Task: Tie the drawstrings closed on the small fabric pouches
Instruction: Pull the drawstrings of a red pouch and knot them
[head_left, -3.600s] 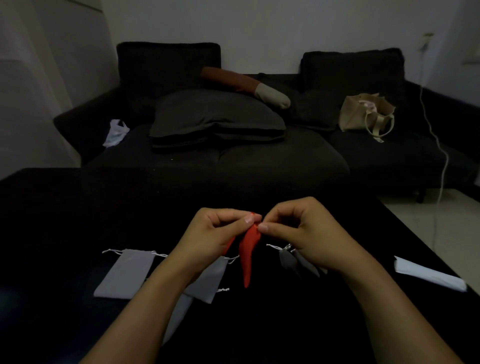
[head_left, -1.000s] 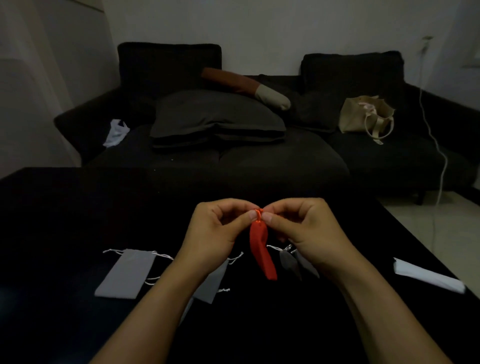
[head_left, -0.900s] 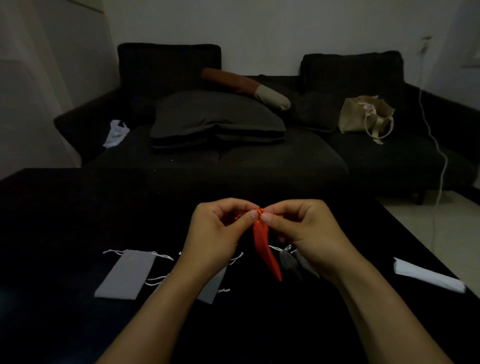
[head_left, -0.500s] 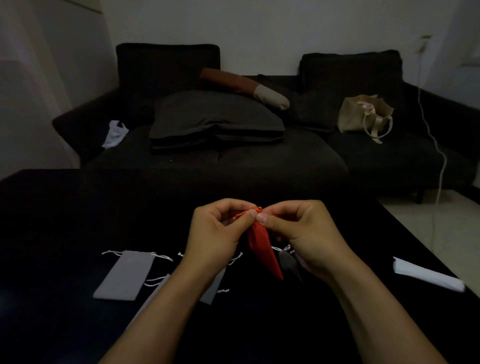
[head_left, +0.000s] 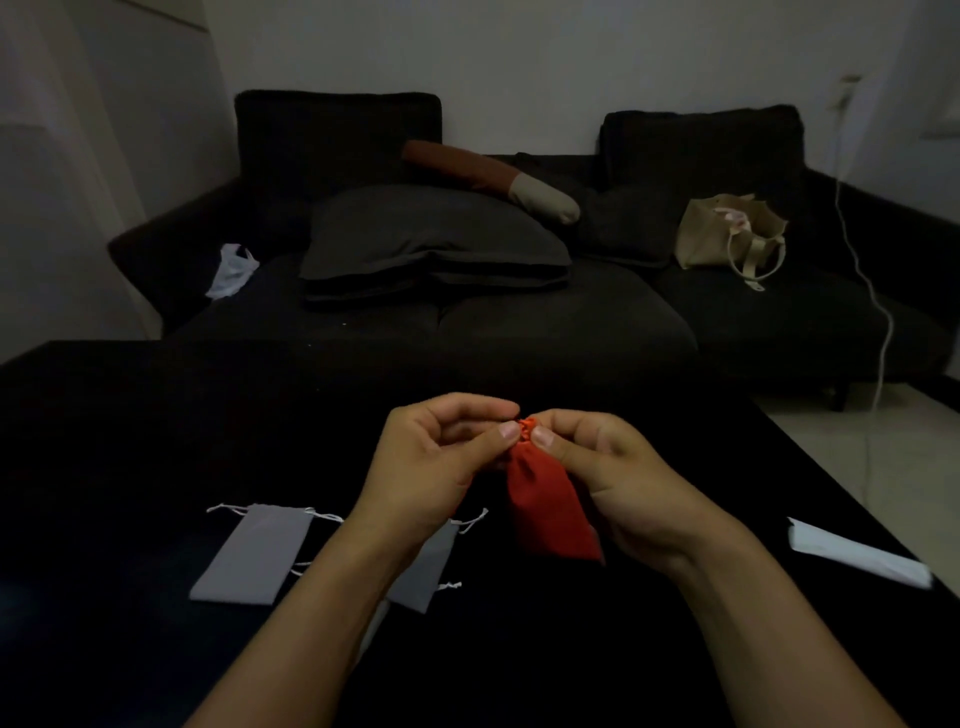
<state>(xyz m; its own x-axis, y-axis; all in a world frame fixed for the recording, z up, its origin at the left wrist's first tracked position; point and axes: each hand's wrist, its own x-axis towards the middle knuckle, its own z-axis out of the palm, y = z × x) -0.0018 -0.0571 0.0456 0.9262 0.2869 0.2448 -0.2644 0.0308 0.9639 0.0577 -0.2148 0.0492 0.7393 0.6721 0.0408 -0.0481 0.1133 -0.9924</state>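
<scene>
A red fabric pouch (head_left: 545, 506) hangs above the black table (head_left: 104, 441), its gathered mouth pinched between both thumbs and forefingers. My left hand (head_left: 436, 467) grips the mouth from the left and my right hand (head_left: 613, 478) from the right. The drawstring itself is hidden in the fingers. A flat grey pouch (head_left: 252, 553) with white strings lies at the left. A second grey pouch (head_left: 428, 566) lies partly under my left wrist.
A white folded item (head_left: 857, 553) lies near the table's right edge. Beyond the table stands a dark sofa (head_left: 519, 322) with cushions, a beige tote bag (head_left: 727, 239) and a white plastic bag (head_left: 228, 270). A white cable (head_left: 878, 322) hangs at the right.
The red pouch has turned from edge-on to broadside and its mouth is bunched tighter between my fingertips. The dark grey pouches behind my right hand are now hidden. Both hands stay in place.
</scene>
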